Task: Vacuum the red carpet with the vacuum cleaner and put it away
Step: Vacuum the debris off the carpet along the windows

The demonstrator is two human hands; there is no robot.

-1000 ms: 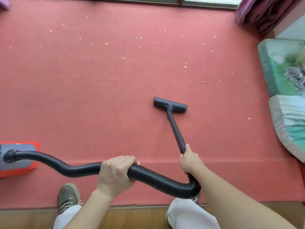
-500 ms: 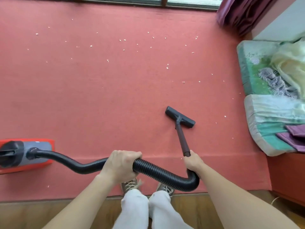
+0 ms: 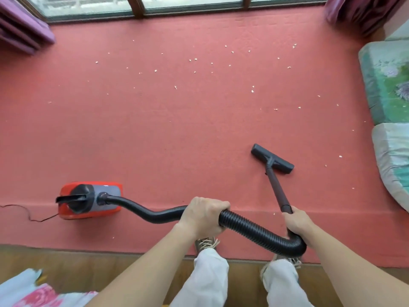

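left hand is gripping black ribbed hose | right hand is clasping dark tubular wand | flat black floor head is resting on red carpet | red-and-grey vacuum canister is sitting left | white crumbs are lying ahead | green cushions are bordering right

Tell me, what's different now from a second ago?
The black flat floor nozzle has slid right, toward the green cushions, and twisted askew. Nothing was grasped or released: the left hand keeps its grip on the black ribbed hose, the right hand on the dark wand. White crumbs still dot the red carpet.
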